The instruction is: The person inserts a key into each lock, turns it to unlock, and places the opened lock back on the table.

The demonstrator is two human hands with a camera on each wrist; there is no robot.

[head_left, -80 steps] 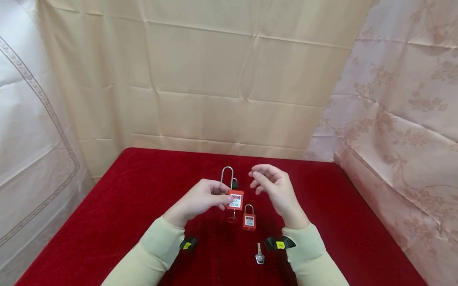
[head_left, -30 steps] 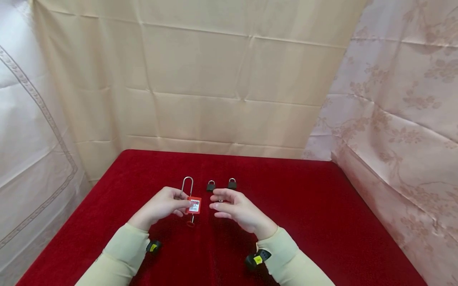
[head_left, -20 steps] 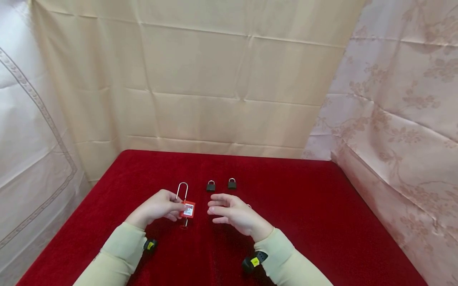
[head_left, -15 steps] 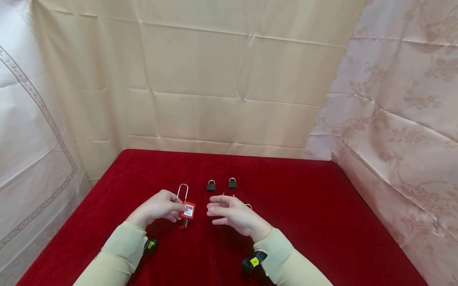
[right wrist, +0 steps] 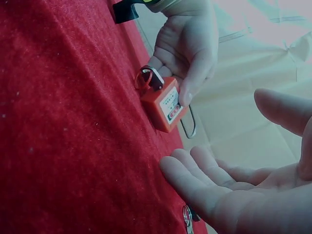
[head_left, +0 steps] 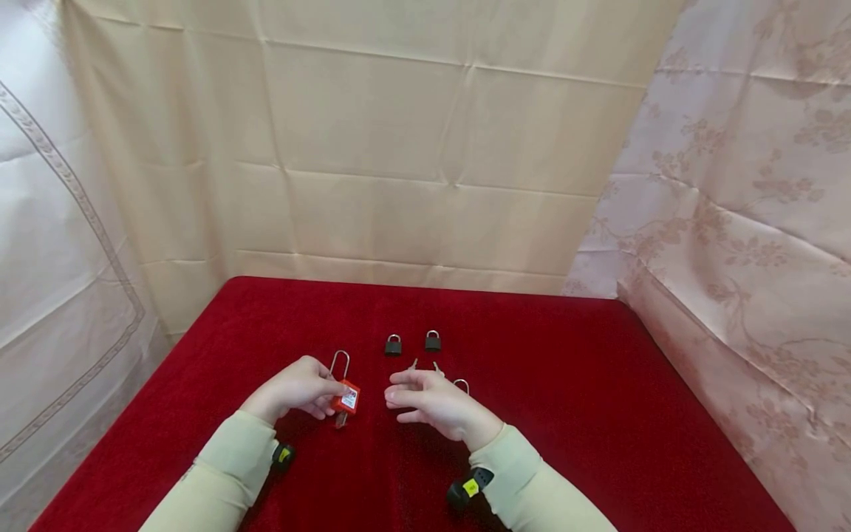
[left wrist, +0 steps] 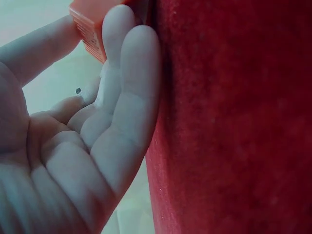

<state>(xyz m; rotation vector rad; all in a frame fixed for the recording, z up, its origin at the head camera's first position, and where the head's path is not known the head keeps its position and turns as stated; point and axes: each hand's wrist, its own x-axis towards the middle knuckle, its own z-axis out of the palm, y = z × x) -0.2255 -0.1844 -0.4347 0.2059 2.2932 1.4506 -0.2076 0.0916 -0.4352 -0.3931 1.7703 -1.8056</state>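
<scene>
Behind the right hand [head_left: 442, 406], at lower centre of the head view, a shackle [head_left: 462, 383] is partly hidden, its body unseen; two key tips [head_left: 414, 363] are shown just past the fingers, the rest covered. The red padlock [head_left: 349, 397] is cut off by the top edge of the left wrist view. Left of centre in the head view, it is pinched between thumb and fingers of the left hand [head_left: 298, 389], a key [right wrist: 156, 78] seated in its underside. The right hand is held apart from it, fingers extended, thumb spread. Beyond the hands, two dark padlocks [head_left: 394, 346] are seen on the counter [head_left: 565, 384].
</scene>
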